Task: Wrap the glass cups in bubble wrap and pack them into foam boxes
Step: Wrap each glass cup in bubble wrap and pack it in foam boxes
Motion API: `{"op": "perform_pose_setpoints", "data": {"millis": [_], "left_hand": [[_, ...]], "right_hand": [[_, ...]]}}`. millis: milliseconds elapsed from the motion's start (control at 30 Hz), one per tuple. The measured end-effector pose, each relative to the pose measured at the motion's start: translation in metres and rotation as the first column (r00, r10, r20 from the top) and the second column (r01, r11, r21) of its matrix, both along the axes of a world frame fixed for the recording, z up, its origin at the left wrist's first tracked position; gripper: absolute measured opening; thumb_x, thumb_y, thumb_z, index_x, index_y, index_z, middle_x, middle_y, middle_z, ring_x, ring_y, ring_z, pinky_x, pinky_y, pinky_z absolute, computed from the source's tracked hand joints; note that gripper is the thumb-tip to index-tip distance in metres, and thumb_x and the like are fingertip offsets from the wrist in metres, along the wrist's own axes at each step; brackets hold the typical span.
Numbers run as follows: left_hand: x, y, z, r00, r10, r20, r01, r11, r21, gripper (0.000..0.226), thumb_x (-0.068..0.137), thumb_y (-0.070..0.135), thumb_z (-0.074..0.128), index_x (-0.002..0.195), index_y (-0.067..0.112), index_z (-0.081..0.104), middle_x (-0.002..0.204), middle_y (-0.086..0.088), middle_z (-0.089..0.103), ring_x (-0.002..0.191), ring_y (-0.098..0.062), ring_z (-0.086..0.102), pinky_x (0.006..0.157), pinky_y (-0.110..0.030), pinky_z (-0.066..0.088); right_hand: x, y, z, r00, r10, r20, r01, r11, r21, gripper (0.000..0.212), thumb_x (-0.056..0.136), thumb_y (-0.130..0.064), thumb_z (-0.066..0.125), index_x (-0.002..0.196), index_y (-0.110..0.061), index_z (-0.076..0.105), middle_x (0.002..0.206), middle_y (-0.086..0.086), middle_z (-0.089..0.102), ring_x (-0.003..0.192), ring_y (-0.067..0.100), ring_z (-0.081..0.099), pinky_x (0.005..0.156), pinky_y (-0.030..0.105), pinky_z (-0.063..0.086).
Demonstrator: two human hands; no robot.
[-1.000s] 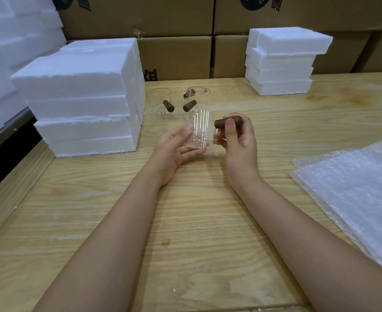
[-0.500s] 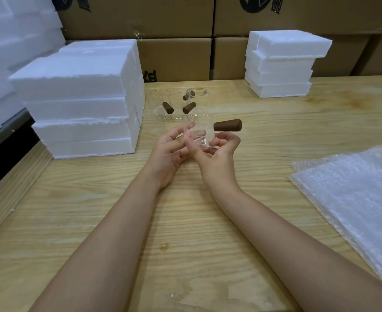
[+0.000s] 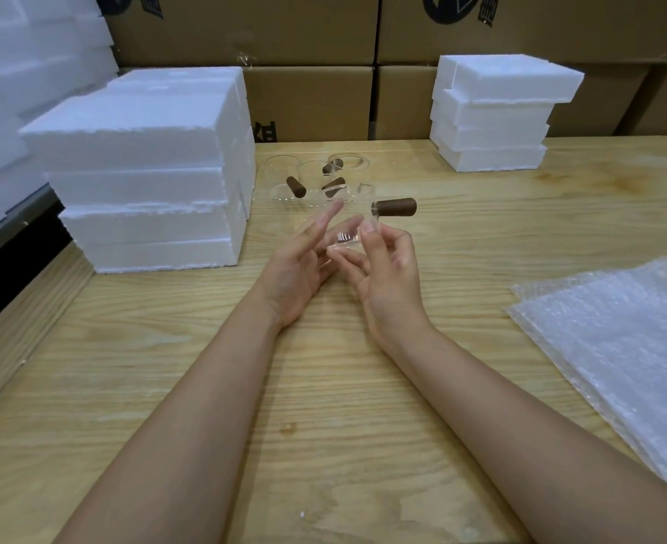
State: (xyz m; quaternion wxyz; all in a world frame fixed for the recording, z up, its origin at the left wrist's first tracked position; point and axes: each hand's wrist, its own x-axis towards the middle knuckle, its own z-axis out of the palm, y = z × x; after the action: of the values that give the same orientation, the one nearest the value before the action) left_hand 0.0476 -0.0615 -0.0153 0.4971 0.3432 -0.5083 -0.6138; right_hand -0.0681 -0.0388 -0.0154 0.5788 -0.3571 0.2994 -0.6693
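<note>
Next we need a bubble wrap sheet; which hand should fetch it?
Right. The bubble wrap lies on the person's right, nearer the right hand. The left hand would have to cross over, and its fingers rest against the glass cup, so it could likely support it.

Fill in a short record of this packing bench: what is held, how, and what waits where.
Held: glass cup, brown handle pointing right, unwrapped
Left hand: straight fingers support it
Right hand: pinches it
Waiting: other cups, behind the hands
Bubble wrap: sheets lying right
Foam boxes: stacks at left and back right
</note>
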Motion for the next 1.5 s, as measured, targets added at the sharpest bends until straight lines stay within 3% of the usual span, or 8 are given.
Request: {"op": "perform_pose_setpoints", "data": {"millis": [100, 467, 600, 800, 967, 1133, 1367, 1500], "left_hand": [[-0.001, -0.001, -0.001, 0.998, 0.021, 0.055, -0.020, 1.000, -0.020, 0.044, 0.090, 0.047, 0.052, 0.131, 0.031, 0.049, 0.127, 0.005, 0.065, 0.125, -0.016, 0.055, 0.112, -0.038, 0.036], [-0.002, 0.002, 0.000, 0.999, 0.016, -0.027, -0.017, 0.999, -0.035, 0.083, 0.046, 0.062, 0.086, 0.119, 0.034, 0.057, 0.120, 0.006, 0.069, 0.125, -0.016, 0.055, 0.116, -0.041, 0.030], [-0.001, 0.001, -0.001, 0.999, -0.024, -0.028, 0.023, 0.998, -0.052, 0.090, 0.051, 0.053, 0.088, 0.129, 0.029, 0.051, 0.120, 0.004, 0.069, 0.121, -0.012, 0.058, 0.105, -0.030, 0.044], [-0.002, 0.003, 0.000, 1.000, -0.015, -0.009, 0.014, 0.997, -0.082, 0.089, 0.053, 0.053, 0.087, 0.131, 0.030, 0.049, 0.123, 0.003, 0.067, 0.125, -0.014, 0.056, 0.106, -0.030, 0.041], [-0.002, 0.003, 0.001, 0.999, -0.039, 0.007, 0.039, 0.993, -0.114, 0.096, 0.049, 0.066, 0.083, 0.133, 0.041, 0.043, 0.136, -0.009, 0.058, 0.131, -0.020, 0.050, 0.114, -0.033, 0.033], [-0.001, 0.002, 0.000, 0.997, -0.072, 0.037, 0.075, 0.991, -0.114, 0.089, 0.053, 0.060, 0.085, 0.131, 0.047, 0.043, 0.130, 0.002, 0.064, 0.120, -0.016, 0.059, 0.106, -0.034, 0.042], [-0.003, 0.002, -0.004, 1.000, 0.007, -0.003, -0.007, 0.992, -0.123, 0.073, 0.076, 0.024, 0.066, 0.141, 0.034, 0.036, 0.117, 0.007, 0.070, 0.114, -0.011, 0.062, 0.091, -0.024, 0.050], [-0.004, 0.002, -0.004, 0.999, 0.048, 0.011, -0.046, 0.988, -0.145, 0.091, 0.058, 0.038, 0.085, 0.138, 0.035, 0.041, 0.117, 0.004, 0.070, 0.118, -0.013, 0.061, 0.097, -0.026, 0.049]], "right_hand": [[-0.002, -0.001, 0.002, 0.998, 0.025, 0.056, -0.026, 0.999, 0.032, 0.015, 0.096, -0.022, 0.054, 0.101, -0.012, 0.044, 0.073, -0.007, 0.070, 0.075, 0.017, 0.066, 0.081, 0.032, 0.057], [-0.001, 0.006, 0.003, 0.883, -0.334, -0.329, 0.297, 0.942, -0.158, 0.051, 0.075, -0.029, 0.077, 0.103, -0.031, 0.034, 0.115, 0.003, 0.036, 0.096, 0.011, 0.051, 0.077, 0.015, 0.048], [0.000, 0.008, 0.001, 0.883, -0.285, -0.372, 0.228, 0.955, -0.189, 0.053, 0.071, -0.028, 0.078, 0.102, -0.032, 0.035, 0.114, 0.006, 0.035, 0.105, 0.021, 0.049, 0.094, 0.036, 0.050], [-0.003, 0.005, 0.000, 0.887, -0.312, -0.339, 0.240, 0.941, -0.240, 0.043, 0.080, -0.019, 0.073, 0.103, -0.030, 0.039, 0.106, 0.000, 0.042, 0.096, 0.016, 0.052, 0.076, 0.012, 0.047], [-0.004, 0.004, 0.003, 0.978, -0.163, -0.128, 0.144, 0.979, -0.146, 0.036, 0.077, -0.041, 0.061, 0.105, -0.024, 0.045, 0.116, 0.011, 0.050, 0.101, 0.015, 0.063, 0.091, 0.035, 0.054], [-0.002, 0.000, 0.001, 0.995, -0.098, -0.009, 0.096, 0.991, -0.089, 0.020, 0.092, -0.036, 0.051, 0.100, -0.018, 0.049, 0.104, 0.005, 0.052, 0.086, 0.013, 0.066, 0.075, 0.028, 0.056], [-0.006, -0.005, 0.001, 0.990, -0.107, -0.091, 0.101, 0.993, -0.066, 0.018, 0.100, -0.032, 0.042, 0.098, -0.018, 0.053, 0.089, -0.006, 0.058, 0.077, 0.014, 0.066, 0.069, 0.026, 0.055], [-0.007, -0.006, 0.001, 0.960, -0.201, -0.195, 0.186, 0.978, -0.093, 0.021, 0.092, -0.037, 0.054, 0.108, -0.024, 0.051, 0.098, -0.001, 0.053, 0.079, 0.005, 0.065, 0.076, 0.032, 0.056]]}}
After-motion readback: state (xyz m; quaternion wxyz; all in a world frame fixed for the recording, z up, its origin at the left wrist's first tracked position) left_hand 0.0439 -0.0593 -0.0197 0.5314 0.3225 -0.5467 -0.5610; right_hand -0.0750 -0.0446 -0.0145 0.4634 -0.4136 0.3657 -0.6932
